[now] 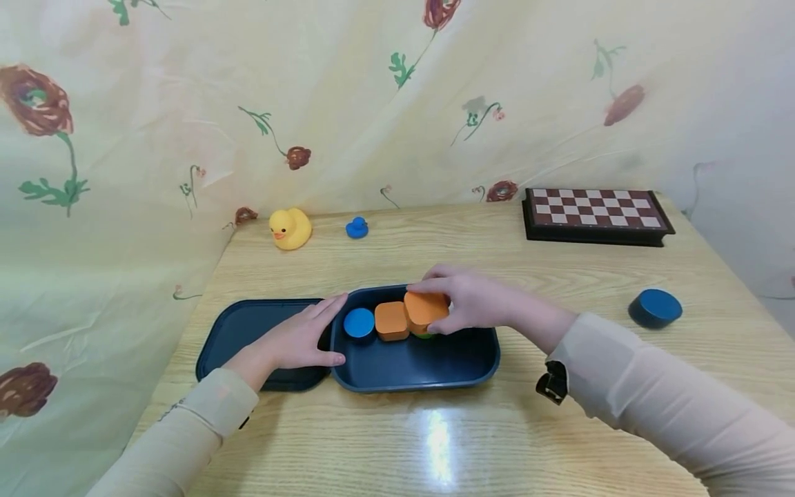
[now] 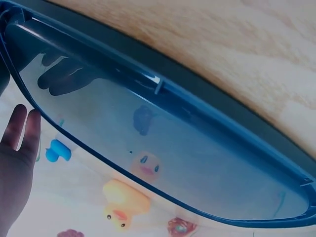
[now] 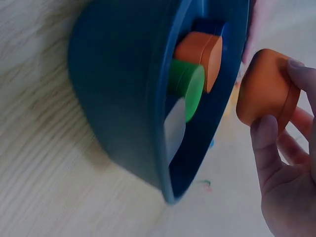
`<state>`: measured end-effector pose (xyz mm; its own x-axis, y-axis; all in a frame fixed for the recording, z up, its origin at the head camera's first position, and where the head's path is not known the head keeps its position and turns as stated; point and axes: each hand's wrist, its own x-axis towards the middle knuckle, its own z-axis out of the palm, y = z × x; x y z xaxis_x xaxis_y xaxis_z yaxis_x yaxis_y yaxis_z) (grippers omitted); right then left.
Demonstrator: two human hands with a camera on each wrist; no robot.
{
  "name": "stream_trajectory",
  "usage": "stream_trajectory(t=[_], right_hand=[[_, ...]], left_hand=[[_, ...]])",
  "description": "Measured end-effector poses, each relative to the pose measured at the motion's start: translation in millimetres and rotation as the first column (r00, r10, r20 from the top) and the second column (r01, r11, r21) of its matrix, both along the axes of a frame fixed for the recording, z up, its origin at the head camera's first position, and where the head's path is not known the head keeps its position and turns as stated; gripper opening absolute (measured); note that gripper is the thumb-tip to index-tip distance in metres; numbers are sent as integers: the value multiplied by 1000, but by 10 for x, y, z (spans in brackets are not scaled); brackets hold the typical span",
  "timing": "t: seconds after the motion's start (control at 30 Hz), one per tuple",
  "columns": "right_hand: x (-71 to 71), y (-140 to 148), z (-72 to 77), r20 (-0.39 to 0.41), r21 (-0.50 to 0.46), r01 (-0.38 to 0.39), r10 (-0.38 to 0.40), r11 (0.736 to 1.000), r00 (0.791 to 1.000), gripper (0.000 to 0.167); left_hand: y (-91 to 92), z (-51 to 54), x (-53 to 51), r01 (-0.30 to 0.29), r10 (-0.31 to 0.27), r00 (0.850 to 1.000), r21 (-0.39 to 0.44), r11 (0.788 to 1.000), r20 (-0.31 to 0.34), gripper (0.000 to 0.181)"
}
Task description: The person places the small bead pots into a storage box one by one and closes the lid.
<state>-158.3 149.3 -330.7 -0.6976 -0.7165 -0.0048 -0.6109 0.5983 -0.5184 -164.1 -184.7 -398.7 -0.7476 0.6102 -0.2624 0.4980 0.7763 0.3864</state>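
Observation:
My right hand [image 1: 475,300] pinches an orange rounded-square container [image 1: 426,308] between thumb and fingers. In the right wrist view this container [image 3: 266,89] is held above the rim of a deep dark blue box [image 3: 118,94]. Inside the box [image 1: 404,376] are a blue round container [image 1: 359,323], another orange rounded-square container [image 1: 391,321] and a green round one [image 3: 190,89]. A pale grey-white piece [image 3: 175,128] beside the green one is only partly seen. My left hand [image 1: 304,338], fingers stretched out, is at the box's left rim; whether it touches is hard to tell.
A dark, shallow lid or tray [image 1: 248,345] lies against the box's left side, its glossy inside [image 2: 148,133] reflecting the ducks. A yellow duck [image 1: 290,229] and a small blue duck [image 1: 357,228] stand behind. At right are a chessboard case [image 1: 596,210] and a dark blue round container [image 1: 655,308].

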Motion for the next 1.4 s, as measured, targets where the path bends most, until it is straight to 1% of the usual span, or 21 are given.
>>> stream_trajectory(t=[0.13, 0.23, 0.33, 0.4, 0.6, 0.73, 0.83, 1.03, 1.27, 1.4], right_hand=[[33, -85, -31, 35, 25, -51, 50, 998, 998, 60], [51, -148, -68, 60, 31, -81, 79, 996, 995, 61], [64, -223, -109, 78, 24, -91, 89, 996, 993, 61], [70, -278, -138, 71, 11, -90, 89, 996, 994, 61], [122, -419, -240, 41, -23, -42, 43, 999, 998, 64], [166, -522, -312, 66, -27, 2, -1, 1000, 998, 64], [191, -599, -369, 87, -4, 26, -25, 1000, 996, 63], [212, -723, -464, 66, 22, 31, -32, 999, 997, 64], [216, -802, -538, 73, 26, 43, -45, 999, 996, 63], [227, -841, -579, 48, 36, 33, -35, 999, 998, 63]], left_hand=[[10, 4, -2, 5, -5, 1000, -4, 1000, 11, 100], [9, 11, -1, 14, -14, 1000, -12, 1000, 4, 101], [0, 15, -1, 20, -20, 1000, -22, 1000, -7, 101], [-9, 16, -1, 19, -19, 1000, -30, 999, -12, 101], [-6, -3, -9, 13, -13, 1000, -42, 999, -16, 102], [-9, -20, -15, 9, -10, 1000, -42, 999, -20, 101], [-14, -36, -18, 11, -12, 1000, -29, 1000, -17, 100], [-22, -61, -24, 5, -5, 1000, -19, 1000, -18, 98], [-25, -68, -19, 12, -12, 1000, -5, 1000, -16, 98], [-27, -67, -18, 20, -20, 1000, 4, 1000, -22, 98]])
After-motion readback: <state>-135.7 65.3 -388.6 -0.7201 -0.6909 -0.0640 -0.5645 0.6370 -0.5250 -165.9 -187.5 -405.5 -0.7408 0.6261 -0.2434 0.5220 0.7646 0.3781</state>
